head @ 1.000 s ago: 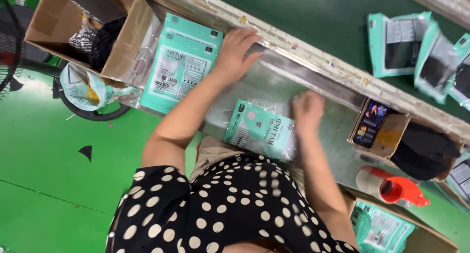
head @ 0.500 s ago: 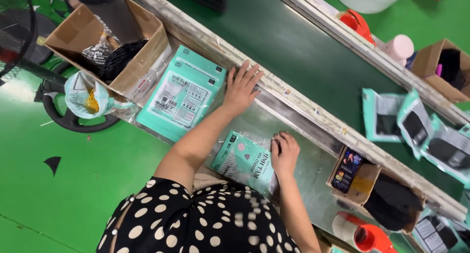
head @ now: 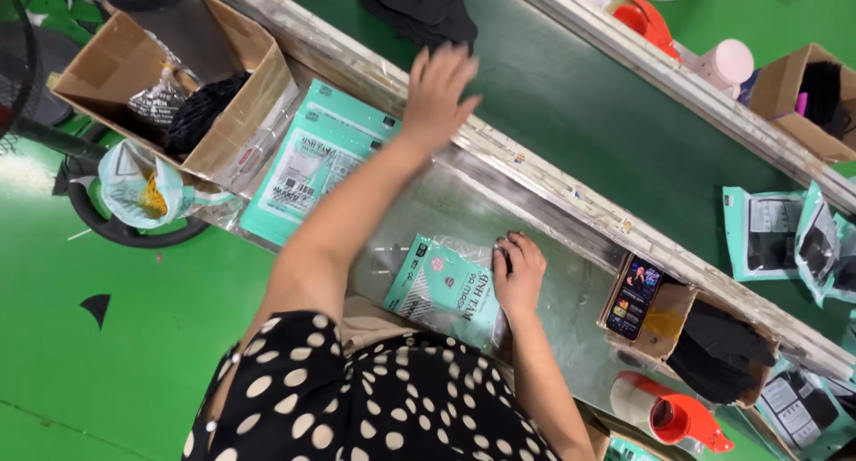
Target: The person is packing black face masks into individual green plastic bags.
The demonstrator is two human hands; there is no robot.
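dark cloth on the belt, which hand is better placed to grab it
Left, probably. The left hand is stretched over the belt's edge, just short of the dark cloth, while the right hand rests on the teal packet on the metal table.

A packing line in a factory: green conveyor belt (head: pixel 571 113), teal mailer bags (head: pixel 308 171), cardboard boxes (head: pixel 169 86), tape dispenser (head: pixel 682 416).

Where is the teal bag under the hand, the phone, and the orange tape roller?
teal bag (head: pixel 446 293), head view, middle of its printed front.
phone (head: pixel 635 297), head view, centre of its screen.
orange tape roller (head: pixel 682 419), head view, its orange body.
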